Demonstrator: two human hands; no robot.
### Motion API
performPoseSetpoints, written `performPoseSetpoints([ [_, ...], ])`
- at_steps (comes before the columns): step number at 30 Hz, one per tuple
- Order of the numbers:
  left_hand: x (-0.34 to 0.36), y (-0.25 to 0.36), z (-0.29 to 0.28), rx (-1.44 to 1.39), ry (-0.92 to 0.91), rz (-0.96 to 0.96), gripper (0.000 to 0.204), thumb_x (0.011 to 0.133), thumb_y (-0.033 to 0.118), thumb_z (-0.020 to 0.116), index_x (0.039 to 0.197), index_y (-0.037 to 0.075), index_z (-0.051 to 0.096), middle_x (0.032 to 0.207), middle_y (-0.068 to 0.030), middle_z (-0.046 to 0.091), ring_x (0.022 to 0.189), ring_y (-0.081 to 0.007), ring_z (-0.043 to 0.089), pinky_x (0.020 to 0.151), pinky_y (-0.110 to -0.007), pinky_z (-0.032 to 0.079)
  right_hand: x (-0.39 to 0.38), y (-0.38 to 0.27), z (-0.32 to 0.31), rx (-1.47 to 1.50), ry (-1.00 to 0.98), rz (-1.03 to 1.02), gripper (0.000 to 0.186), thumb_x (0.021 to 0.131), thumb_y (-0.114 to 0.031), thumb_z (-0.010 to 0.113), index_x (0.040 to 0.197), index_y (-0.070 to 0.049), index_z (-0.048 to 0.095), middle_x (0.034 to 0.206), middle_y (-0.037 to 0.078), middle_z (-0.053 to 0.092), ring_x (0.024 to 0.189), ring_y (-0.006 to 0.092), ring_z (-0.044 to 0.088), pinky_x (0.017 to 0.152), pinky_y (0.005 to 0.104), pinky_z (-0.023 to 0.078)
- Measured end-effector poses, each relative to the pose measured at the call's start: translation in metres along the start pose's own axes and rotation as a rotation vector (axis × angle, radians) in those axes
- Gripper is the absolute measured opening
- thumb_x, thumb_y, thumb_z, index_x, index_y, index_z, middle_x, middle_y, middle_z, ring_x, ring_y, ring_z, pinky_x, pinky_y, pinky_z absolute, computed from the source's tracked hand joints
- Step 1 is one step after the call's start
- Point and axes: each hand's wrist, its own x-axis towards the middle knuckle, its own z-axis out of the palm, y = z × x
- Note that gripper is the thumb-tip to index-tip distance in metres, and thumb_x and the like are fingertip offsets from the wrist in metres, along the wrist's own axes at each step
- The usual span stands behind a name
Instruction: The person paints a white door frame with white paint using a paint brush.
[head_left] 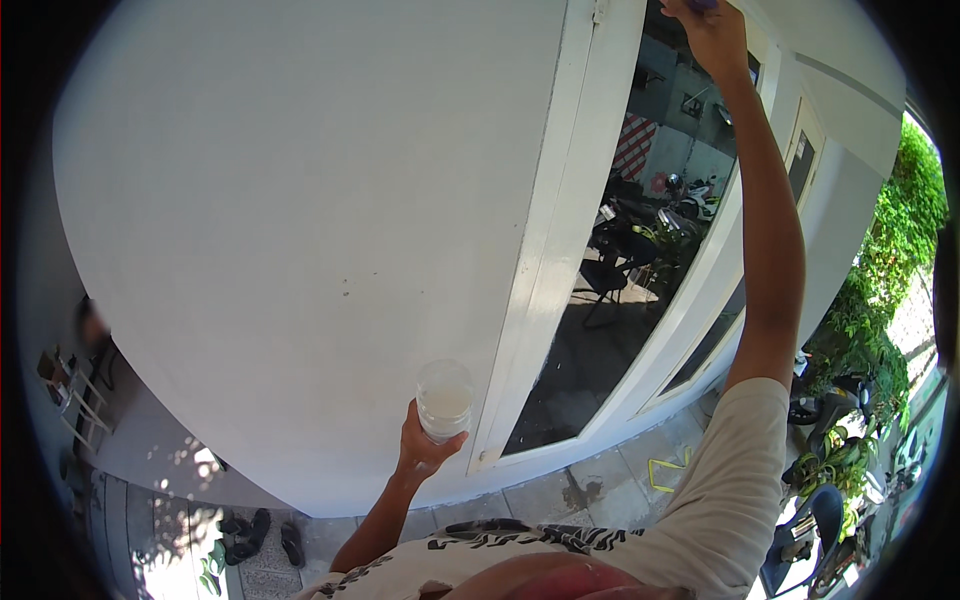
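Observation:
My left hand [418, 445] is wrapped round a clear plastic container [445, 395], held upright at waist height in front of the white wall. Something pale or cloudy shows inside it. Stretched high above the shoulder, my right hand [718, 42] is at the top of a tall glass pane [640, 265] in a white frame [545, 240]. Its fingers are closed on a small purple thing [704, 4], cut off by the upper edge of the picture, so its kind does not show. Whether that thing touches the glass I cannot make out.
A broad white wall [300, 200] fills the left. Grey paving [610, 490] runs along its foot, with a yellow frame-like item [665, 474] on it. Dark shoes [245, 535] lie at lower left. A person [92, 322] is at far left. Plants [880, 290] and a dark chair [815, 530] stand right.

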Motion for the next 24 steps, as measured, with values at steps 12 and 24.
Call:
performPoseSetpoints([
  [12, -0.004, 0.008, 0.0, -0.011, -0.044, 0.003, 0.079, 0.074, 0.02, 0.089, 0.136, 0.001, 0.044, 0.122, -0.0137, 0.065, 0.11, -0.0237, 0.065, 0.097, -0.038, 0.052, 0.041, 0.039, -0.021, 0.08, -0.041, 0.003, 0.015, 0.097, -0.014, 0.073, 0.098, 0.001, 0.073, 0.083, 0.006, 0.072, 0.07, 0.01, 0.065, 0.064, 0.0259, 0.056],
  [24, -0.01, 0.012, 0.001, 0.085, 0.022, -0.012, 0.079, 0.074, 0.021, 0.088, 0.137, 0.0, 0.044, 0.12, -0.014, 0.065, 0.107, -0.0237, 0.066, 0.095, -0.038, 0.054, -0.044, 0.034, -0.004, 0.318, -0.152, 0.076, 0.023, 0.097, -0.022, 0.075, 0.104, 0.001, 0.073, 0.084, 0.007, 0.072, 0.075, 0.0113, 0.069, 0.068, 0.0259, 0.059],
])
